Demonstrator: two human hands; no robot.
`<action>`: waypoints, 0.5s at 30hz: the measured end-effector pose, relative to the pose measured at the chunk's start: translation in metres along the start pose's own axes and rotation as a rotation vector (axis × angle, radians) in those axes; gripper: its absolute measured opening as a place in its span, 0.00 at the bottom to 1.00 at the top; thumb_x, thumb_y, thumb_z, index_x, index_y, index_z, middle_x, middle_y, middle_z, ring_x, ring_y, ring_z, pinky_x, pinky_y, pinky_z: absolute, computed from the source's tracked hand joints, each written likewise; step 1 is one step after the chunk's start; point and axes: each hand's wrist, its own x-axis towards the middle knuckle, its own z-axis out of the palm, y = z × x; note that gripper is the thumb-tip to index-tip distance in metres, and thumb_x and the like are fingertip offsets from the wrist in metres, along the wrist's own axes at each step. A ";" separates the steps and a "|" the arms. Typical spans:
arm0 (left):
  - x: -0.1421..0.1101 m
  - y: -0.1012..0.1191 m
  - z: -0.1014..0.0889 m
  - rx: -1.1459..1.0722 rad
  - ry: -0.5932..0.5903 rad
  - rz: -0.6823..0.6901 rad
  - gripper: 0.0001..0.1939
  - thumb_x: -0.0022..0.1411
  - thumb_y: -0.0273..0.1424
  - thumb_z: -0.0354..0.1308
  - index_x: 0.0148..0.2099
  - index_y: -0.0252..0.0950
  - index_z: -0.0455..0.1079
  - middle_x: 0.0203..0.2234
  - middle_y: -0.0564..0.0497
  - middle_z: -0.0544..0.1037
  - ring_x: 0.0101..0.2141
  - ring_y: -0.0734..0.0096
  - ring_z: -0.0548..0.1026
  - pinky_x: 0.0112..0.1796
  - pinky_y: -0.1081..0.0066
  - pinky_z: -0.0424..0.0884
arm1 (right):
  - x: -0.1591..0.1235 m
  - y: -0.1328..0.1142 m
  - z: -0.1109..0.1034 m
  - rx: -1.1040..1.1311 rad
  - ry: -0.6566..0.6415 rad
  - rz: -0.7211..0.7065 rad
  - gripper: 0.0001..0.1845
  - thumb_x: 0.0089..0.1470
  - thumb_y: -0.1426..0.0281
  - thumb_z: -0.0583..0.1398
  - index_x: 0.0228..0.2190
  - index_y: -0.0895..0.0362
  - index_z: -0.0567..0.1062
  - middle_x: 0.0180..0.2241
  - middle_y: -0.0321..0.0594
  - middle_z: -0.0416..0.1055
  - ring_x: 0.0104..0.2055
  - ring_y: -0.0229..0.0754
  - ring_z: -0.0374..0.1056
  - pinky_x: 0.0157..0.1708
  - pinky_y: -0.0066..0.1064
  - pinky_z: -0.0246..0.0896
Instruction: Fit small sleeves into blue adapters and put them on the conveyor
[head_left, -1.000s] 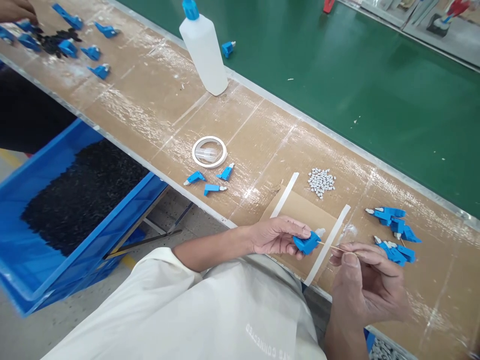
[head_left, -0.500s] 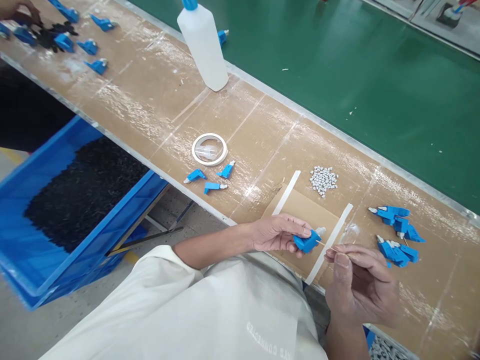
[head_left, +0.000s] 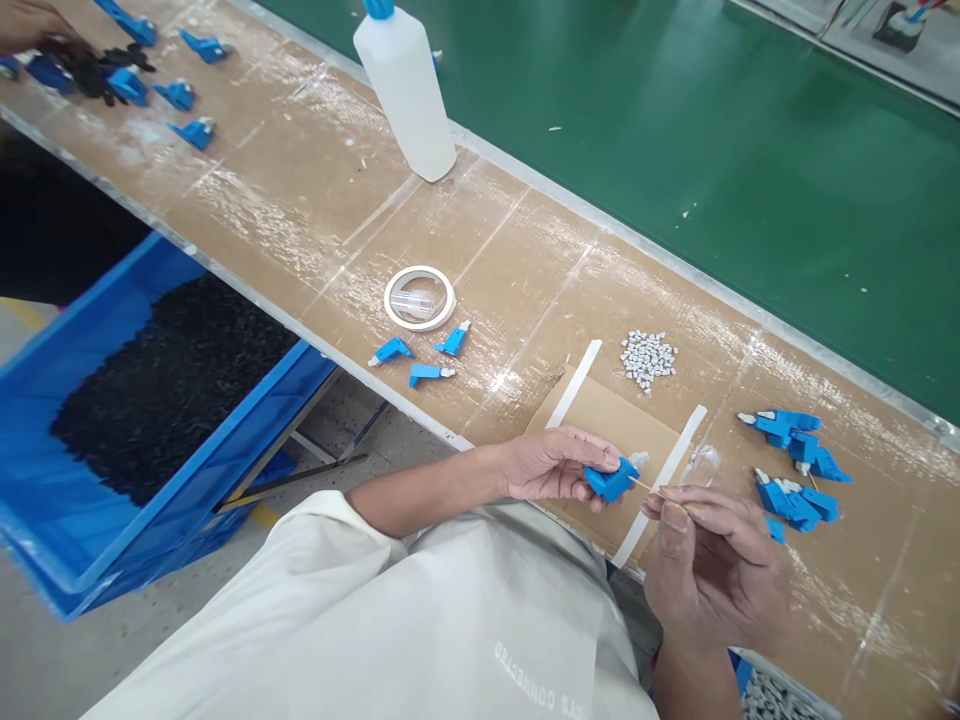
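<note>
Blue connector held against a thin stick at a cardboard-covered bench

Blue plastic is pinched in the left hand (head_left: 555,465): one small blue connector (head_left: 611,480) with a white tip, held just above the bench edge at about 5 o'clock in the view. The right hand (head_left: 712,565) is closed on a thin wooden stick (head_left: 651,489), whose point is touching the connector's white end. Both hands are thus clamped, close together but not touching.

As a judgement, the work seems partly done: a cluster of blue connectors (head_left: 795,465) is laid at 3 o'clock of the hands, three more (head_left: 420,358) are set at 10 o'clock beside a roll of tape (head_left: 419,298), and a pile of small grey pieces (head_left: 648,359) at 12 o'clock is not used up. Which group is finished cannot be told.

A white bottle (head_left: 405,85) with a blue cap is stood at 11 o'clock, with no label seen. Faint upside-down lettering is printed on the white garment (head_left: 536,685); only "CONNECTED" can be guessed at
</note>
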 end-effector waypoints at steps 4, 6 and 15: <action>-0.001 -0.001 -0.002 -0.012 -0.021 -0.008 0.12 0.56 0.31 0.68 0.37 0.24 0.75 0.27 0.45 0.78 0.24 0.75 0.78 0.23 0.81 0.70 | 0.009 -0.014 0.001 0.163 0.137 -0.024 0.08 0.54 0.79 0.66 0.35 0.55 0.77 0.31 0.38 0.75 0.31 0.39 0.72 0.23 0.31 0.72; -0.001 -0.001 -0.003 -0.011 -0.023 -0.020 0.12 0.58 0.29 0.66 0.38 0.23 0.75 0.28 0.44 0.78 0.25 0.75 0.78 0.24 0.81 0.70 | 0.014 -0.019 -0.001 0.252 0.205 0.031 0.07 0.54 0.78 0.66 0.35 0.56 0.78 0.30 0.37 0.74 0.30 0.38 0.71 0.21 0.29 0.70; -0.003 0.003 -0.008 -0.069 -0.040 -0.008 0.10 0.59 0.29 0.64 0.39 0.24 0.74 0.28 0.44 0.78 0.24 0.75 0.78 0.21 0.82 0.68 | -0.003 0.004 -0.012 0.062 0.028 0.326 0.03 0.55 0.72 0.67 0.31 0.57 0.77 0.31 0.39 0.76 0.29 0.38 0.71 0.26 0.30 0.68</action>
